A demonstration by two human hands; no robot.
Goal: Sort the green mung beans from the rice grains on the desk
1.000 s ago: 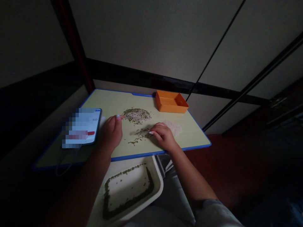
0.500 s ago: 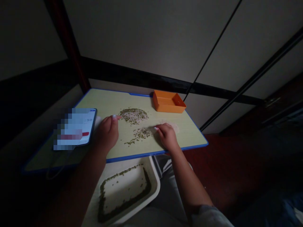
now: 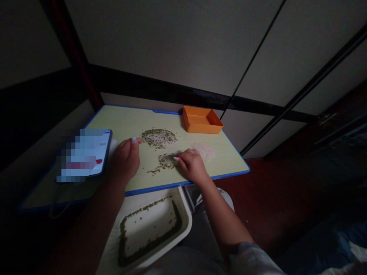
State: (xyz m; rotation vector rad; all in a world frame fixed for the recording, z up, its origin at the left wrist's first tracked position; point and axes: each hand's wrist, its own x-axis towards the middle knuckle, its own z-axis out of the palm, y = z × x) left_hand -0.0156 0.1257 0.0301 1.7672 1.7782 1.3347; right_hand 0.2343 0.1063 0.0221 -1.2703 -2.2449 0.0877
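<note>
A mixed pile of small green beans and pale rice-like grains (image 3: 159, 138) lies on a light board with a blue edge (image 3: 197, 178). My left hand (image 3: 128, 157) is at the pile's left side, fingers curled, thumb against the outstretched index finger, whose tip reaches the grains. Nothing shows in that hand. My right hand (image 3: 191, 164) is over the smaller spread of beans and grains (image 3: 164, 161) nearer me, thumb and index pinched together. Whatever is between those fingertips is too small to make out. Just beyond my right hand lies a pale heap of rice-like grains (image 3: 205, 152).
An orange open box (image 3: 203, 126) stands at the board's far right corner. On the left is a phone (image 3: 103, 152) with a cable. Below the board's near edge sits a white tub (image 3: 187, 225) with green beans along its inner edges. Wall panels (image 3: 160, 46) rise behind.
My right hand has moved left over the smaller spread, uncovering more of the pale heap. My left hand stays by the mixed pile. The whole view has shifted slightly.
</note>
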